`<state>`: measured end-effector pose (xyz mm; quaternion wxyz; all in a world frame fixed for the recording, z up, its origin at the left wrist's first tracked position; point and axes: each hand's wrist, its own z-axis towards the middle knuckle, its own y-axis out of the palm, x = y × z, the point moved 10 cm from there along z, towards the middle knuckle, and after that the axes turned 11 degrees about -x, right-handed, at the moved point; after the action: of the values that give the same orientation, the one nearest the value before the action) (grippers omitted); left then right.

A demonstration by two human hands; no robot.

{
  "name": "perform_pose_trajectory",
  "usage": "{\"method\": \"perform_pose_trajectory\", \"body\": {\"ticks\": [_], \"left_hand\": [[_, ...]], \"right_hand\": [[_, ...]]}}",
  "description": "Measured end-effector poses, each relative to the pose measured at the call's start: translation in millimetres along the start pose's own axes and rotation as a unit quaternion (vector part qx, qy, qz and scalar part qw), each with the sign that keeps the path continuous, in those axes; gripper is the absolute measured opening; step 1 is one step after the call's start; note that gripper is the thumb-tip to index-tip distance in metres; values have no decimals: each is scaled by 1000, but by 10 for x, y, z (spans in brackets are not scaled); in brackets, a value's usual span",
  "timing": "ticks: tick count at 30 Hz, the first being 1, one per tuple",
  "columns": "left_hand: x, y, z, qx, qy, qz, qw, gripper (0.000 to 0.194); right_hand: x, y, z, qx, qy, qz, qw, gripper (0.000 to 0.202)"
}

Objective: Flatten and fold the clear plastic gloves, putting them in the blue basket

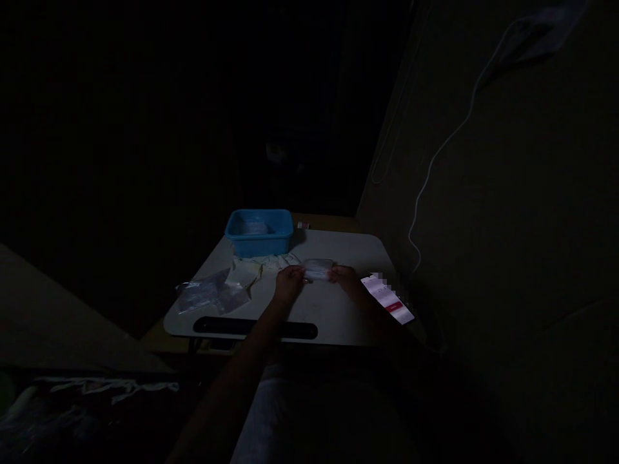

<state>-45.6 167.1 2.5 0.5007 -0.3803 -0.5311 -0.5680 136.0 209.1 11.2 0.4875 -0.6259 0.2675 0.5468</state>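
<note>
Between my two hands is a small whitish packet [318, 269], apparently in clear plastic, held level just over the white table. My left hand [291, 281] pinches its left end. At the opposite end, the fingers of my right hand [342, 275] are closed on it. What lies inside the packet is too dim to make out. Left of my hands are crumpled pale wrappers or papers [245, 272] and clear plastic bags [213, 293]. A blue plastic basin [261, 243] stands behind them, with a pale packet-like thing [255, 228] inside.
The small white table [338, 322] has a dark slot [256, 327] along its front edge. A lit phone [389, 299] lies at the right edge. A small red-and-white item [303, 225] sits past the far edge. A white cable [445, 143] hangs along the right wall. The room is very dark.
</note>
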Motion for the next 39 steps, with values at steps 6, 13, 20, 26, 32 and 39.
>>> {"method": "perform_pose_trajectory", "body": {"ticks": [6,13,20,26,32,39], "left_hand": [[321,-291,-84,0,34,42,999,24],[1141,-655,-1,27,101,153,983,33],[1380,-1078,67,79,112,243,960,23],[1482,-1274,130,93,133,386,908,24],[1627,-1532,317,111,134,470,865,27],[1639,-1807,503,87,121,490,859,31]], "right_hand": [[-170,41,46,-22,38,32,999,26],[-560,176,213,-76,86,51,992,17],[-895,292,329,-88,85,87,989,8],[-1063,410,590,-87,85,107,987,8],[-1299,611,1034,-87,71,96,989,10],[-1264,1045,1670,-87,110,28,990,17]]}}
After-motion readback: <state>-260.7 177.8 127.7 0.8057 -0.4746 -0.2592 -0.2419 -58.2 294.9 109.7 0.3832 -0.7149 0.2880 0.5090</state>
